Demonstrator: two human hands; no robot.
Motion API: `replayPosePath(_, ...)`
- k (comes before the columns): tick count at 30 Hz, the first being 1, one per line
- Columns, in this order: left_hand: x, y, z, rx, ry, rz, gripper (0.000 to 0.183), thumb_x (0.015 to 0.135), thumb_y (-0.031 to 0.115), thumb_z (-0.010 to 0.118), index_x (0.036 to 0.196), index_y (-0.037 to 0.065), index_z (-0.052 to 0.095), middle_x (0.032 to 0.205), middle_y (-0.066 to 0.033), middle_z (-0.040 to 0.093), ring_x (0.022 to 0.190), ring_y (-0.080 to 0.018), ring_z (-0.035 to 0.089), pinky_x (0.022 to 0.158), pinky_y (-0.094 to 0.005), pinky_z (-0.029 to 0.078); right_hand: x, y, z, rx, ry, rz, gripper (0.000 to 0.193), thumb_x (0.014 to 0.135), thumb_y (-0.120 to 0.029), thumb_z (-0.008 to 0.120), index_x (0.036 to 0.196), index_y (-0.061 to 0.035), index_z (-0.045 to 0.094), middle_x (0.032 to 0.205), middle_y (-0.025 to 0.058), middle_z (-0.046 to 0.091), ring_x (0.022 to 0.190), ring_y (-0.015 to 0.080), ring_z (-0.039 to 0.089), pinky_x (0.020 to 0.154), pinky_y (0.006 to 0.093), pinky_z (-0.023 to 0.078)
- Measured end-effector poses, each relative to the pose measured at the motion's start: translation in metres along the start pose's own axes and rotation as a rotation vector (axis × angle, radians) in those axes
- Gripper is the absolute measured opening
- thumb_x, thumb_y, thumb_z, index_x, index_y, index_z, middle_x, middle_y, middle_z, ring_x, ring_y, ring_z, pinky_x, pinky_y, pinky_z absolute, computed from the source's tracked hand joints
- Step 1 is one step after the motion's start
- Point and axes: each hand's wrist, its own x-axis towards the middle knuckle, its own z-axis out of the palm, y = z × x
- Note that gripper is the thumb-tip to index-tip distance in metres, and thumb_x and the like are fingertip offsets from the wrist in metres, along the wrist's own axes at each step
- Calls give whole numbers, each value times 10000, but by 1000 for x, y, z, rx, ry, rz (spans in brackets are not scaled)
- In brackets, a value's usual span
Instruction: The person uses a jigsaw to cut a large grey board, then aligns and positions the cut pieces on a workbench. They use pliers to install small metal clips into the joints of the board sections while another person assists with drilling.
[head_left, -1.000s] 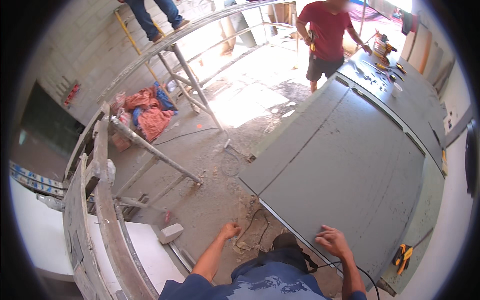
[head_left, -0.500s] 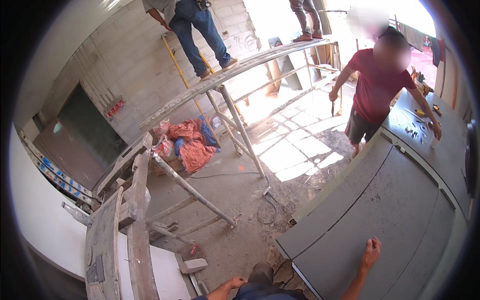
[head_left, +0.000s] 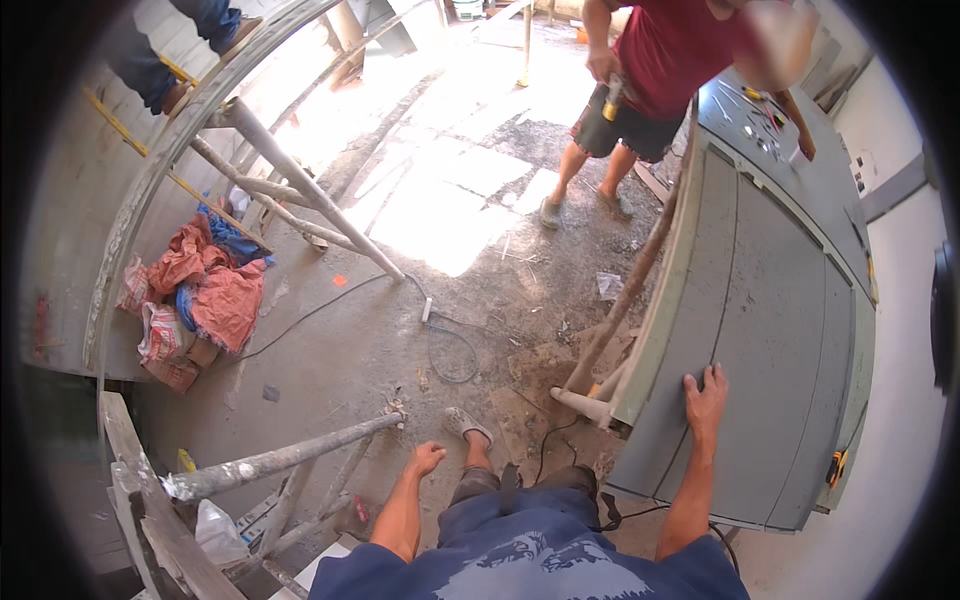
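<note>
My right hand (head_left: 706, 397) lies on a grey panel (head_left: 770, 300) with its fingers apart and nothing in them. Dark seams run lengthwise along the panel, which rests on a pale green frame (head_left: 655, 345). My left hand (head_left: 428, 458) hangs over the floor to the left of my body, fingers curled in, with nothing seen in it. A small orange and black tool (head_left: 836, 467) sits at the panel's right edge, beyond my right hand.
A co-worker in a red shirt (head_left: 665, 40) stands across the panel, gripping a yellow-ended tool (head_left: 612, 98). Hand tools (head_left: 760, 115) lie on the far grey surface. Scaffold pipes (head_left: 290, 462), a cable (head_left: 455, 350) and orange sacks (head_left: 215, 285) are at left. Someone stands on a plank (head_left: 170, 150).
My view has swung right and down, bringing my torso in. My right hand has gone from curled fingers to spread on the panel. The co-worker's tool hand has risen.
</note>
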Motion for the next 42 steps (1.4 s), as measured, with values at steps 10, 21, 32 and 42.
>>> replayPosePath(10,67,116,-289,-191,311,96,383,921,238,643,1247,40,670,1111,-121,732,951,-205,705,863,-359,550,-22,-240,41,465,463,-154,274,921,-53,630,1189,3,648,1321,162,538,1272,347,503,1054,477,430)
replayPosePath(21,195,173,-302,-59,14,101,415,934,266,660,1288,50,653,1206,-115,704,1095,-232,664,949,-358,511,110,-392,204,676,21,-133,131,848,65,664,955,-7,690,929,91,625,846,206,628,758,346,501)
replayPosePath(32,346,356,-426,-415,178,-317,502,1005,430,516,1400,125,570,1333,-122,629,1231,-299,591,1022,-398,460,435,-741,188,568,-447,-661,375,981,-345,627,887,14,681,778,147,682,720,249,677,664,406,504)
replayPosePath(42,559,792,-534,24,-345,402,625,988,421,596,1441,1,496,1347,-169,608,1225,-276,584,1022,-376,456,601,-825,304,453,-748,-726,291,939,-293,650,1090,-52,712,1017,161,726,962,324,694,850,425,529)
